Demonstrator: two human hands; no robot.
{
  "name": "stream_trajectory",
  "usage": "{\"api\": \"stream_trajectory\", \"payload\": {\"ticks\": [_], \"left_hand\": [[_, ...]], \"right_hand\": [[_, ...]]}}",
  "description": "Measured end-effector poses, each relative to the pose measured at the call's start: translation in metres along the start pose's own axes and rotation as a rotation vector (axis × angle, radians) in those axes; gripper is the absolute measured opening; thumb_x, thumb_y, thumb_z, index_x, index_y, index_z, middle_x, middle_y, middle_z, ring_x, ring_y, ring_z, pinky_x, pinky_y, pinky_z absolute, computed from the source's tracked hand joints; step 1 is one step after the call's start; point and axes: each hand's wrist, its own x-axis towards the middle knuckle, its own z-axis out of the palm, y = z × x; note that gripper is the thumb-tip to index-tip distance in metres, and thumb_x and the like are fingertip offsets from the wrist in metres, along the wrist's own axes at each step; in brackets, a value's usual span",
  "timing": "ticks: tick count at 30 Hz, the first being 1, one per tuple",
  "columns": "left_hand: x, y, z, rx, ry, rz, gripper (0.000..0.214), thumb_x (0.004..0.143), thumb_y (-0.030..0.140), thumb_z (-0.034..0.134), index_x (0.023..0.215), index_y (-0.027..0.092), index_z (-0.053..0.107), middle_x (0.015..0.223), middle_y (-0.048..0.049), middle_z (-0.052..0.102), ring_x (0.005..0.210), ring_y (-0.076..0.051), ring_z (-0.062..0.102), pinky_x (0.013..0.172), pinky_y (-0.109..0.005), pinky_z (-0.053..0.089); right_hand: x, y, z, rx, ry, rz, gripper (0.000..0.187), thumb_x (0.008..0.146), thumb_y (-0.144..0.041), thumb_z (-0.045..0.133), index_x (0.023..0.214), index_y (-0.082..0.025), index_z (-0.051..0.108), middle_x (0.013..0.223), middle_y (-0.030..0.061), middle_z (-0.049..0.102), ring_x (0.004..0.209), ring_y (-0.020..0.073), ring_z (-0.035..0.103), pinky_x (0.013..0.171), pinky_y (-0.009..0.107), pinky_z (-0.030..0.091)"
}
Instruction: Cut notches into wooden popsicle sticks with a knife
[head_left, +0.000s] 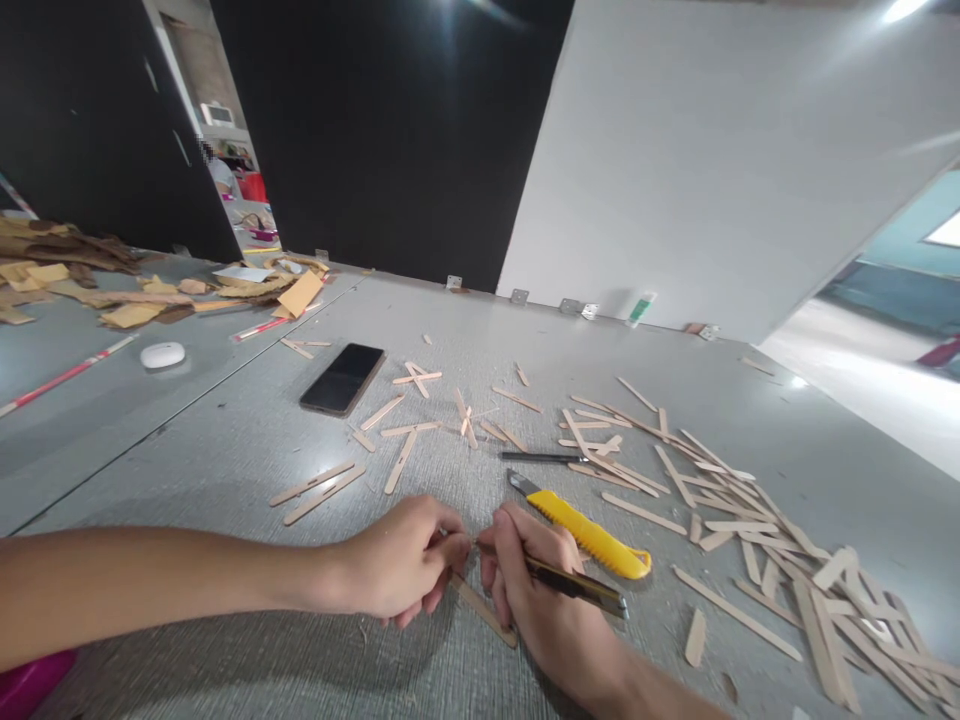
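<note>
My left hand (pixel 416 560) is closed, its thumb and fingers pinching the upper end of a wooden craft stick (pixel 484 608) that slants down over the grey table. My right hand (pixel 536 590) grips a slim craft knife (pixel 574 585) with a dark, shiny handle, like a pen. The knife's tip meets the left fingertips, where the fingers partly hide it. Just beyond the right hand lies a yellow snap-off cutter (pixel 589 530), its blade end pointing to the upper left. A thin black tool (pixel 541 458) rests behind it.
Many loose craft sticks (pixel 750 525) are heaped on the right. Cut pieces (pixel 401 460) lie ahead, near a phone (pixel 343 378). A white earbud case (pixel 162 355), red pencils (pixel 67 375) and brown scraps (pixel 135 300) are left. Black and white panels (pixel 637 150) stand behind. A person (pixel 221 175) shows through a gap.
</note>
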Motion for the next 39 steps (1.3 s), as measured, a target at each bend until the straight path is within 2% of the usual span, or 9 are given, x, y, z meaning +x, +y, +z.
{"api": "stream_trajectory", "payload": {"ticks": [9, 12, 15, 18, 20, 22, 27, 31, 39], "left_hand": [[0.000, -0.001, 0.002, 0.021, 0.025, 0.010, 0.036, 0.105, 0.049, 0.047, 0.091, 0.019, 0.060, 0.051, 0.0077, 0.049, 0.032, -0.007, 0.041, 0.028, -0.015, 0.030], [0.001, 0.000, 0.003, 0.026, 0.038, 0.007, 0.040, 0.102, 0.056, 0.049, 0.088, 0.019, 0.057, 0.051, 0.0077, 0.050, 0.031, -0.007, 0.040, 0.029, -0.015, 0.030], [0.001, 0.002, 0.005, 0.023, 0.042, 0.007, 0.043, 0.101, 0.060, 0.050, 0.089, 0.019, 0.056, 0.050, 0.0084, 0.049, 0.031, -0.006, 0.039, 0.030, -0.014, 0.030], [0.002, 0.000, 0.007, 0.021, 0.044, 0.016, 0.045, 0.100, 0.062, 0.050, 0.085, 0.019, 0.055, 0.050, 0.0085, 0.049, 0.030, -0.006, 0.039, 0.029, -0.014, 0.029], [0.003, -0.001, 0.007, 0.016, 0.055, 0.021, 0.046, 0.100, 0.063, 0.048, 0.083, 0.020, 0.052, 0.049, 0.0086, 0.048, 0.030, -0.007, 0.039, 0.028, -0.014, 0.028], [0.002, 0.002, 0.004, 0.008, 0.077, 0.038, 0.046, 0.101, 0.063, 0.046, 0.084, 0.020, 0.051, 0.050, 0.0088, 0.048, 0.030, -0.007, 0.040, 0.028, -0.015, 0.028], [-0.028, 0.035, -0.014, -0.014, 0.228, 0.198, 0.039, 0.108, 0.053, 0.040, 0.091, 0.020, 0.052, 0.058, 0.0081, 0.052, 0.037, -0.004, 0.042, 0.037, -0.013, 0.031], [-0.066, 0.063, -0.018, -0.018, 0.323, 0.332, 0.041, 0.108, 0.054, 0.043, 0.091, 0.020, 0.057, 0.058, 0.0075, 0.052, 0.039, -0.004, 0.043, 0.040, -0.015, 0.035], [-0.092, 0.077, -0.009, 0.127, 0.407, 0.439, 0.051, 0.106, 0.059, 0.043, 0.089, 0.018, 0.069, 0.050, 0.0045, 0.053, 0.038, -0.005, 0.042, 0.041, -0.016, 0.036]], "right_hand": [[0.001, 0.009, -0.002, -0.204, -0.051, -0.112, 0.044, 0.113, -0.036, 0.040, 0.074, -0.023, 0.054, 0.056, -0.0066, 0.054, 0.050, 0.0127, 0.053, 0.062, 0.031, 0.050], [0.003, 0.011, 0.000, -0.243, -0.073, -0.120, 0.021, 0.107, -0.037, 0.060, 0.103, -0.018, 0.069, 0.092, 0.0011, 0.072, 0.074, 0.0151, 0.068, 0.071, 0.034, 0.059], [0.004, 0.011, 0.002, -0.254, -0.082, -0.130, 0.028, 0.102, -0.036, 0.068, 0.126, -0.020, 0.067, 0.123, 0.0081, 0.070, 0.096, 0.0207, 0.072, 0.080, 0.040, 0.062], [0.001, 0.012, 0.002, -0.251, -0.025, -0.147, 0.021, 0.108, -0.035, 0.057, 0.104, -0.019, 0.070, 0.095, 0.0026, 0.073, 0.074, 0.0149, 0.068, 0.072, 0.033, 0.059], [-0.004, 0.013, -0.001, -0.243, 0.039, -0.168, 0.040, 0.113, -0.034, 0.042, 0.083, -0.021, 0.064, 0.067, -0.0028, 0.061, 0.056, 0.0124, 0.057, 0.061, 0.028, 0.051], [-0.008, 0.016, -0.008, -0.237, 0.094, -0.203, 0.046, 0.114, -0.036, 0.034, 0.077, -0.023, 0.057, 0.059, -0.0043, 0.052, 0.051, 0.0131, 0.050, 0.057, 0.029, 0.044], [-0.005, 0.017, -0.027, -0.232, 0.154, -0.262, 0.033, 0.113, -0.035, 0.036, 0.090, -0.023, 0.057, 0.068, -0.0037, 0.053, 0.057, 0.0147, 0.050, 0.060, 0.029, 0.041], [0.003, 0.012, -0.028, -0.243, 0.053, -0.305, 0.020, 0.111, -0.029, 0.043, 0.100, -0.024, 0.059, 0.081, -0.0008, 0.061, 0.068, 0.0162, 0.056, 0.067, 0.029, 0.045], [0.008, 0.017, -0.025, -0.300, -0.093, -0.341, 0.028, 0.106, -0.014, 0.045, 0.120, -0.026, 0.066, 0.111, 0.0070, 0.072, 0.092, 0.0212, 0.071, 0.081, 0.035, 0.056]]}}
